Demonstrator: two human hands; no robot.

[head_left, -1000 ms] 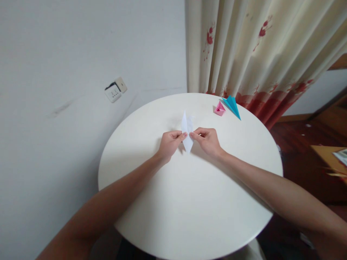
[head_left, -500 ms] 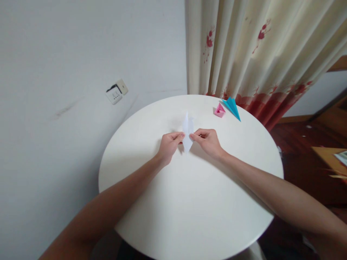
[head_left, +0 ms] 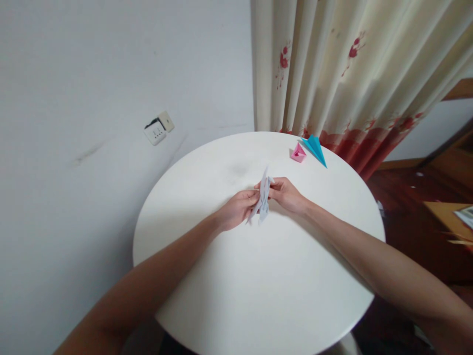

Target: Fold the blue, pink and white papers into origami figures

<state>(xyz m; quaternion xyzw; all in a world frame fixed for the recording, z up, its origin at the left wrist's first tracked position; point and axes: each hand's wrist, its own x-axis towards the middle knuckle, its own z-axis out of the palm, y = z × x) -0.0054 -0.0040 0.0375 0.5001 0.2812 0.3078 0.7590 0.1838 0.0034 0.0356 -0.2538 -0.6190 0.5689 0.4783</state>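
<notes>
A folded white paper [head_left: 264, 196] is held upright over the middle of the round white table [head_left: 251, 286], its layers partly spread and slightly blurred. On its left side, my left hand [head_left: 238, 208] pinches it between thumb and fingers. My right hand [head_left: 286, 193] grips the other side, thumb in front, with some fingertips behind the paper. Further back on the table lie a pink folded paper piece [head_left: 298, 153] and a blue paper plane [head_left: 316, 150].
A white wall with a socket [head_left: 155, 132] stands to the left. Behind the table hangs a cream curtain [head_left: 314, 64] with red patterns. At the right is a wooden surface [head_left: 443, 214] above a dark red floor.
The white paper has turned and tilted, and its layers now show spread apart. My left hand has moved slightly right and nearer to me; my right hand's fingers have shifted behind the paper.
</notes>
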